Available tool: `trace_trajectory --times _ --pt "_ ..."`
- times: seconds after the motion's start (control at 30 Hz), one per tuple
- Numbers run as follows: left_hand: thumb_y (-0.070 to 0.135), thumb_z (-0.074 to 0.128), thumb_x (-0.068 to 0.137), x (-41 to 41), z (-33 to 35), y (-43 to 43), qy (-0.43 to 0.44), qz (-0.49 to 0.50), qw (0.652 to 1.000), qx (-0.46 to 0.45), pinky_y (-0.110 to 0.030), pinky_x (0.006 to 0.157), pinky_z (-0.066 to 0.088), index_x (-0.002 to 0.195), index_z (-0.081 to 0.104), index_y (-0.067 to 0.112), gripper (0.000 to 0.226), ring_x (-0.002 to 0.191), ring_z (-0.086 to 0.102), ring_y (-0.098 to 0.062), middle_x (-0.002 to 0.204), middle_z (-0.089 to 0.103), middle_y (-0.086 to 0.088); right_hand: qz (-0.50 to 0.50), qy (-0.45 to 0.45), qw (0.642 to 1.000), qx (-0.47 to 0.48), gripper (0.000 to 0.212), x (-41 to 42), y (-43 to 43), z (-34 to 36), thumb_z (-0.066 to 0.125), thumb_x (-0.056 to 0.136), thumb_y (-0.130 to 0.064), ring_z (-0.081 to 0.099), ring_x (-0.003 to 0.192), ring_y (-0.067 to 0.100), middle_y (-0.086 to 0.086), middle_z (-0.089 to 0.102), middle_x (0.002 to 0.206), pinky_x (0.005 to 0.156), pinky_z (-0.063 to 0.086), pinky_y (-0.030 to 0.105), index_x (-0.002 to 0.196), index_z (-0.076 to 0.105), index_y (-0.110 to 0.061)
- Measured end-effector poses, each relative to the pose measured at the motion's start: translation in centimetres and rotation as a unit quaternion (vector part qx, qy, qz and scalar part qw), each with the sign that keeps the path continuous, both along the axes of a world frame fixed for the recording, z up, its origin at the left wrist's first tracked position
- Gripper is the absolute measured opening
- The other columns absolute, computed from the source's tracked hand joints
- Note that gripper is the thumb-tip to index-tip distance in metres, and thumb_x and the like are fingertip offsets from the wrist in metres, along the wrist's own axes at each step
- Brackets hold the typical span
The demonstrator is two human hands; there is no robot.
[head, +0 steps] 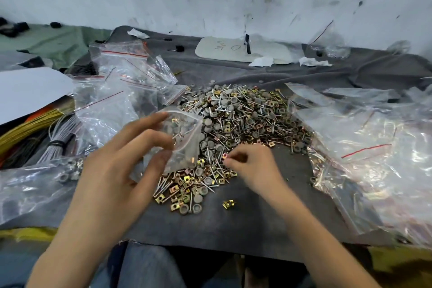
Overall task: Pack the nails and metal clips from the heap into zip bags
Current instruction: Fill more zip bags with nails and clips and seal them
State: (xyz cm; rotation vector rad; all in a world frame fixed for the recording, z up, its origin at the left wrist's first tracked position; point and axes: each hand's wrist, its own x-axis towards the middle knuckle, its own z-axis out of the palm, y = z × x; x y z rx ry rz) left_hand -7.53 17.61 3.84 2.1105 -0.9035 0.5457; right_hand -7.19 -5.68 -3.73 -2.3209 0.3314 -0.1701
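Your left hand (126,161) pinches a small zip bag (184,140) over the left side of the nail-and-clip heap (247,117); your right hand (252,166) curls at its near edge, and the blurred fingertips hide whether they hold anything.

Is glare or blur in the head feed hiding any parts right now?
Head view: glare whitens the plastic bags at right, masking much of their contents; the zip bag in the left hand is slightly blurred; the heap reads sharp; wide-angle distortion bends the edges.
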Motion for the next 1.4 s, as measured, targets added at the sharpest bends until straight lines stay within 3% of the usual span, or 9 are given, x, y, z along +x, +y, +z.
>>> trace_trajectory --times 0.23,0.47,0.57,0.7,0.9,1.03,1.17,1.3,1.4 --pt "0.02 0.058 0.087 -0.5 -0.7 0.3 0.022 0.016 1.0 0.01 -0.022 0.085 0.048 0.088 0.062 0.026 0.007 0.114 0.059 -0.005 0.127 0.061 0.01 -0.03 0.032 0.998 0.035 0.018 1.7 1.9 -2.8 0.076 0.079 -0.022 0.057 0.069 0.006 -0.014 0.058 0.068 0.067 0.044 0.023 0.072 0.062 -0.03" --pt "0.018 0.058 0.086 -1.0 -0.8 -0.9 0.034 -0.01 0.999 0.005 -0.01 0.094 0.04 0.087 0.062 0.026 0.008 0.119 0.054 0.002 0.126 0.061 0.009 -0.011 0.015 0.998 0.055 0.018 2.2 1.6 -2.8 0.072 0.08 -0.013 0.055 0.069 0.009 -0.008 0.061 0.071 0.067 0.043 0.022 0.069 0.062 -0.024" --pt "0.02 0.059 0.087 -1.1 -0.8 -1.0 0.04 -0.014 0.999 0.008 -0.014 0.096 0.041 0.086 0.064 0.022 0.006 0.12 0.055 0.0 0.129 0.059 0.01 -0.036 -0.047 0.989 0.136 0.016 1.7 1.0 -1.8 0.068 0.084 -0.01 0.053 0.069 0.008 -0.005 0.06 0.074 0.061 0.041 0.012 0.074 0.06 -0.02" --pt "0.027 0.055 0.09 -1.2 -0.8 -1.3 0.034 -0.036 0.999 0.017 -0.019 0.096 0.043 0.085 0.064 0.02 0.012 0.121 0.055 -0.003 0.129 0.059 0.008 -0.049 -0.127 0.969 0.206 0.01 0.6 0.4 2.0 0.063 0.089 -0.007 0.055 0.078 0.012 -0.004 0.059 0.08 0.071 0.048 0.022 0.09 0.059 -0.016" --pt "0.026 0.05 0.09 -1.3 -1.0 -2.2 0.038 -0.084 0.995 0.038 -0.013 0.094 0.042 0.086 0.065 0.016 0.018 0.12 0.054 0.0 0.127 0.06 0.003 0.146 -0.293 0.925 0.191 0.015 -3.5 2.4 8.8 0.066 0.084 -0.009 0.057 0.072 0.0 -0.014 0.063 0.077 0.066 0.046 0.014 0.09 0.065 -0.022" --pt "0.026 0.051 0.09 -1.4 -0.7 -2.3 0.032 -0.086 0.995 0.042 -0.006 0.093 0.038 0.086 0.065 0.015 0.018 0.116 0.055 0.001 0.127 0.061 0.003 0.161 -0.27 0.948 0.054 0.018 -4.2 2.7 9.1 0.068 0.08 -0.027 0.057 0.086 0.004 -0.016 0.066 0.087 0.073 0.044 0.017 0.098 0.067 -0.031" --pt "0.028 0.051 0.09 -1.3 -0.7 -1.9 0.042 -0.071 0.996 0.024 -0.013 0.093 0.043 0.086 0.063 0.02 0.015 0.117 0.057 0.001 0.129 0.06 0.007 0.008 -0.272 0.943 0.19 0.014 -3.2 0.3 6.8 0.067 0.086 -0.023 0.06 0.078 -0.005 -0.019 0.066 0.084 0.068 0.048 0.01 0.094 0.067 -0.035" --pt "0.03 0.05 0.09 -1.1 -0.7 -1.6 0.04 -0.058 0.997 0.011 -0.017 0.095 0.043 0.086 0.062 0.022 0.015 0.12 0.057 -0.002 0.128 0.061 0.008 -0.011 -0.067 0.997 0.039 0.003 -1.6 -0.2 1.0 0.071 0.084 -0.016 0.057 0.074 0.004 -0.009 0.065 0.081 0.067 0.041 0.016 0.084 0.072 -0.019" --pt "0.03 0.05 0.089 -1.1 -0.5 -1.4 0.041 -0.051 0.998 0.006 -0.017 0.096 0.042 0.086 0.062 0.022 0.015 0.12 0.056 -0.002 0.127 0.061 0.009 0.005 0.023 0.993 -0.113 0.006 -1.5 0.8 -2.9 0.069 0.085 -0.025 0.052 0.09 0.015 -0.007 0.056 0.085 0.078 0.039 0.025 0.089 0.07 -0.021"
